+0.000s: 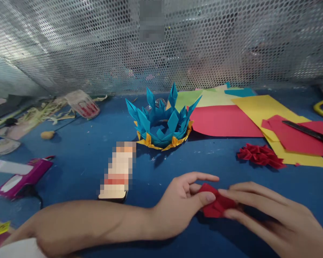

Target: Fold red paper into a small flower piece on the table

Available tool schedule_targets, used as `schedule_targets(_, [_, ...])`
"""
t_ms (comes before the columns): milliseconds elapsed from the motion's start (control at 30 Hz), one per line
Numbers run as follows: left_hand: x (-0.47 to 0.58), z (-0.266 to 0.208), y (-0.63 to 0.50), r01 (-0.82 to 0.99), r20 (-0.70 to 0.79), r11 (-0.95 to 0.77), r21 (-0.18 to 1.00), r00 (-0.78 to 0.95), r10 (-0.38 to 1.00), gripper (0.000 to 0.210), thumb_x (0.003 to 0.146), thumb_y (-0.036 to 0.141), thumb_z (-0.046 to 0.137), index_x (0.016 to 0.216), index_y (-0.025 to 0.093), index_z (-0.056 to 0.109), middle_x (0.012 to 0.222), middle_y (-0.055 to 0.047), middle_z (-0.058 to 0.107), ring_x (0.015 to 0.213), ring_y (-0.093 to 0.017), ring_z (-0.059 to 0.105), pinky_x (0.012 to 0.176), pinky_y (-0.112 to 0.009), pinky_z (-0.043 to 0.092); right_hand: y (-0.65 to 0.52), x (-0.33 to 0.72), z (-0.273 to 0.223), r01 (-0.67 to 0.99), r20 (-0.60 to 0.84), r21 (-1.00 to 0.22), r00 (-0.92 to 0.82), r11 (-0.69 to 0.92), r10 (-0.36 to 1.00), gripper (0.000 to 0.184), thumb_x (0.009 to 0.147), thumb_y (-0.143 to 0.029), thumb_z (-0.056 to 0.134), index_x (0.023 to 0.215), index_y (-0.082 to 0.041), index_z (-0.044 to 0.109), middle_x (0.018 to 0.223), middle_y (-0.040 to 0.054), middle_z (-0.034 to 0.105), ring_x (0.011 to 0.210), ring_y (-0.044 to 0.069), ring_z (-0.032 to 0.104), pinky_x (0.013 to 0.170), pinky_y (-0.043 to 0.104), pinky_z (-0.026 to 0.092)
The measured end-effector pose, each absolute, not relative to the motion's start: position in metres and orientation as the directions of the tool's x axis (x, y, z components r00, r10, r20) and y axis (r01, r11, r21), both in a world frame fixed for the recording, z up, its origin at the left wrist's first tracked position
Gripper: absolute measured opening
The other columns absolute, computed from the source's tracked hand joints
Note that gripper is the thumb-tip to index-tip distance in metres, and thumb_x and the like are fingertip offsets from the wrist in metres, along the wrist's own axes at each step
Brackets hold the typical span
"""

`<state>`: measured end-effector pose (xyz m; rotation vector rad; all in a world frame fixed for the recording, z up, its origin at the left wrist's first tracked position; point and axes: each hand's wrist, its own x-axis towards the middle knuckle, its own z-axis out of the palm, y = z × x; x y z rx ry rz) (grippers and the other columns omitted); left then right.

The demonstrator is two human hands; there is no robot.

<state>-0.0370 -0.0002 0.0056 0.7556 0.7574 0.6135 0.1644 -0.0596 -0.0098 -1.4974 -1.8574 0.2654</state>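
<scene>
Between my hands is a small piece of folded red paper (214,209), just above the blue table. My left hand (181,204) pinches its left side, thumb on top and index finger stretched out beyond it. At its right side my right hand (274,215) has the fingertips and thumb closed on the paper's edge. Beyond the right hand lies a cluster of folded red paper pieces (261,156). A blue paper crown (161,123) with pointed tips and a yellow folded rim stands further back, in the middle.
Coloured paper sheets (226,122) lie at the back right, with a dark blade-like tool (304,129) on top. A phone (117,172) lies left of centre. Further left are a purple device (27,177) with a cord, a clear cup (83,104) and paper scraps. A perforated metal panel (204,46) closes the back.
</scene>
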Motion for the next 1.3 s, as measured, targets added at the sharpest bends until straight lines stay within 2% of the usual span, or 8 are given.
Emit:
schedule_targets(200, [-0.037, 0.006, 0.001, -0.219, -0.402, 0.606, 0.765, 0.573, 0.714, 0.058, 0.064, 0.042, 0.094, 0.110, 0.014, 0.073, 0.069, 0.003, 0.073, 0.060, -0.007, 0.063, 0.065, -0.020, 0.048, -0.059, 0.160, -0.009, 0.765, 0.427, -0.569, -0.036, 0.300, 0.904, 0.040, 0.093, -0.062, 0.061, 0.085, -0.028, 0.079, 0.085, 0.0066, 0.065, 0.079, 0.018, 0.069, 0.067, 0.021, 0.059])
schedule_targets(400, [-0.038, 0.001, 0.003, -0.186, -0.396, 0.632, 0.752, 0.639, 0.660, 0.064, 0.046, 0.008, 0.099, 0.105, 0.016, 0.074, 0.085, 0.003, 0.077, 0.073, -0.006, 0.067, 0.076, -0.020, 0.052, -0.055, 0.158, -0.003, 0.686, 0.442, -0.622, -0.089, 0.377, 0.893, 0.041, 0.099, -0.057, 0.057, 0.076, -0.028, 0.074, 0.088, 0.0040, 0.062, 0.076, 0.012, 0.066, 0.068, 0.016, 0.055])
schedule_targets(600, [-0.037, 0.000, 0.003, -0.217, -0.396, 0.622, 0.753, 0.605, 0.690, 0.063, 0.055, 0.013, 0.098, 0.112, 0.016, 0.073, 0.084, 0.002, 0.076, 0.072, -0.006, 0.068, 0.075, -0.019, 0.052, -0.049, 0.164, -0.002, 0.639, 0.488, -0.588, -0.208, 0.495, 0.848, 0.026, 0.101, -0.046, 0.060, 0.082, -0.031, 0.069, 0.088, -0.0021, 0.057, 0.070, 0.004, 0.063, 0.069, 0.006, 0.049])
schedule_targets(767, [-0.039, 0.001, 0.004, -0.174, -0.410, 0.633, 0.754, 0.628, 0.662, 0.084, 0.044, 0.002, 0.098, 0.122, 0.019, 0.070, 0.088, 0.001, 0.076, 0.077, -0.010, 0.069, 0.077, -0.023, 0.053, -0.045, 0.169, -0.005, 0.637, 0.478, -0.547, -0.294, 0.543, 0.827, 0.018, 0.100, -0.039, 0.061, 0.087, -0.031, 0.070, 0.094, -0.0026, 0.060, 0.078, 0.004, 0.066, 0.074, 0.004, 0.049])
schedule_targets(867, [-0.039, 0.004, 0.003, -0.186, -0.418, 0.621, 0.761, 0.592, 0.689, 0.072, 0.051, 0.010, 0.099, 0.116, 0.017, 0.071, 0.084, 0.002, 0.076, 0.073, -0.008, 0.067, 0.075, -0.021, 0.051, -0.046, 0.169, -0.005, 0.629, 0.492, -0.569, -0.256, 0.530, 0.832, 0.021, 0.102, -0.039, 0.059, 0.086, -0.031, 0.070, 0.095, -0.0020, 0.060, 0.078, 0.003, 0.066, 0.074, 0.004, 0.049])
schedule_targets(1067, [-0.036, 0.007, 0.001, -0.204, -0.417, 0.607, 0.768, 0.560, 0.716, 0.060, 0.053, 0.010, 0.097, 0.108, 0.014, 0.072, 0.080, 0.003, 0.076, 0.067, -0.004, 0.064, 0.067, -0.016, 0.049, -0.042, 0.174, -0.001, 0.616, 0.492, -0.473, -0.409, 0.630, 0.769, 0.012, 0.097, -0.032, 0.065, 0.087, -0.029, 0.071, 0.098, 0.0006, 0.064, 0.081, 0.006, 0.070, 0.073, 0.006, 0.053])
schedule_targets(1200, [-0.037, 0.005, -0.001, -0.172, -0.403, 0.593, 0.787, 0.585, 0.704, 0.057, 0.053, 0.004, 0.094, 0.105, 0.014, 0.074, 0.077, 0.004, 0.075, 0.065, -0.004, 0.063, 0.066, -0.015, 0.049, -0.044, 0.168, 0.000, 0.521, 0.507, -0.606, -0.328, 0.601, 0.797, 0.014, 0.089, -0.029, 0.072, 0.081, -0.026, 0.061, 0.092, -0.0018, 0.064, 0.078, 0.007, 0.069, 0.071, 0.009, 0.055])
schedule_targets(1300, [-0.037, 0.005, -0.003, -0.129, -0.407, 0.584, 0.802, 0.597, 0.691, 0.052, 0.053, 0.000, 0.091, 0.100, 0.014, 0.075, 0.076, 0.005, 0.074, 0.066, -0.005, 0.063, 0.067, -0.016, 0.049, -0.047, 0.164, -0.002, 0.458, 0.405, -0.741, -0.279, 0.492, 0.871, 0.013, 0.093, -0.023, 0.065, 0.094, -0.028, 0.052, 0.084, -0.0070, 0.065, 0.072, 0.007, 0.070, 0.065, 0.010, 0.056])
